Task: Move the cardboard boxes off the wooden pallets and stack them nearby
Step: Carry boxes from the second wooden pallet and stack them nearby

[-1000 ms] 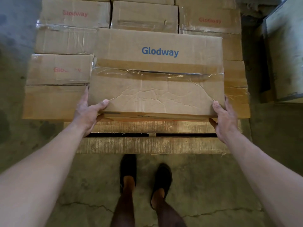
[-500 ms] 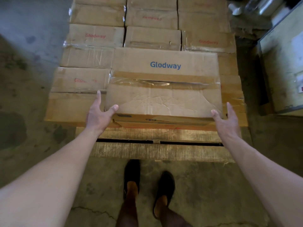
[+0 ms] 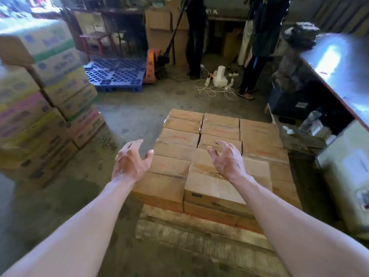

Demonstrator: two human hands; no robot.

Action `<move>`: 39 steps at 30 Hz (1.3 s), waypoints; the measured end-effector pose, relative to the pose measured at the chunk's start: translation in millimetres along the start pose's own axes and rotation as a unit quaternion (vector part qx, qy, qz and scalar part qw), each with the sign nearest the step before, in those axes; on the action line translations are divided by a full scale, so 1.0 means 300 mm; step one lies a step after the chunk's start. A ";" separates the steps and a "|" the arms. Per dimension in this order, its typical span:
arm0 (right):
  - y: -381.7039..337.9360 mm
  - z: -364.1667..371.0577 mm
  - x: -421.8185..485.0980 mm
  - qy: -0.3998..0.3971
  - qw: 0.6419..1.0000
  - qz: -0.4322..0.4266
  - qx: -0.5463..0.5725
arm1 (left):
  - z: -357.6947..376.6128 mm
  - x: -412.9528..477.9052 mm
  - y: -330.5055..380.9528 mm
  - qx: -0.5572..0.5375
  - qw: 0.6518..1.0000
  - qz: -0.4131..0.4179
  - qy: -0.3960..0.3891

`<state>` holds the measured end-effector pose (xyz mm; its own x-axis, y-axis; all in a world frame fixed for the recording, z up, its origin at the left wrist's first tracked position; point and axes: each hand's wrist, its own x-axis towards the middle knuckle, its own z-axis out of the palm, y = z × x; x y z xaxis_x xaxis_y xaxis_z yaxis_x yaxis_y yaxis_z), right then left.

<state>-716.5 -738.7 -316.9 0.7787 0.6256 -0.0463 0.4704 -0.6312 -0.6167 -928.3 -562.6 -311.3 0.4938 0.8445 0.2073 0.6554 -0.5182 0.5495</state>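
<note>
Several brown cardboard boxes [image 3: 219,126] cover a wooden pallet [image 3: 191,230] in one flat layer. One more box [image 3: 211,186] lies on top of that layer at the near edge, its taped lid creased. My left hand [image 3: 130,160] hovers above the left side of the stack, fingers spread, holding nothing. My right hand [image 3: 226,159] hovers over the far half of the top box, fingers loosely spread, also holding nothing. Neither hand touches a box.
A tall stack of printed cartons [image 3: 44,100] stands at the left. A blue plastic pallet [image 3: 115,73] and an orange pallet jack [image 3: 153,64] lie beyond. Two people [image 3: 196,37] stand at the back near white cables [image 3: 215,90]. A counter [image 3: 339,62] runs along the right.
Both hands have let go of the top box's sides and risen above the stack. The view has tilted up from the pallet edge and my feet to the room.
</note>
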 end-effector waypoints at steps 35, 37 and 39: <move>-2.387 1.193 0.698 -0.125 0.925 -0.351 0.073 | -1.347 1.036 -1.538 0.043 0.940 -0.190 0.279; -2.480 1.280 0.802 -0.134 0.924 -0.348 0.086 | -1.357 1.148 -1.633 0.041 0.938 -0.198 0.283; -2.568 1.375 0.909 -0.141 0.923 -0.343 0.105 | -1.357 1.267 -1.750 0.042 0.936 -0.202 0.284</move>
<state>-1037.9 107.3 -178.5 0.1748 0.9582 0.2265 0.6985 0.0414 -0.7144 -1317.4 85.5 -191.4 -0.1720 0.8975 0.4060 0.7770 -0.1297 0.6160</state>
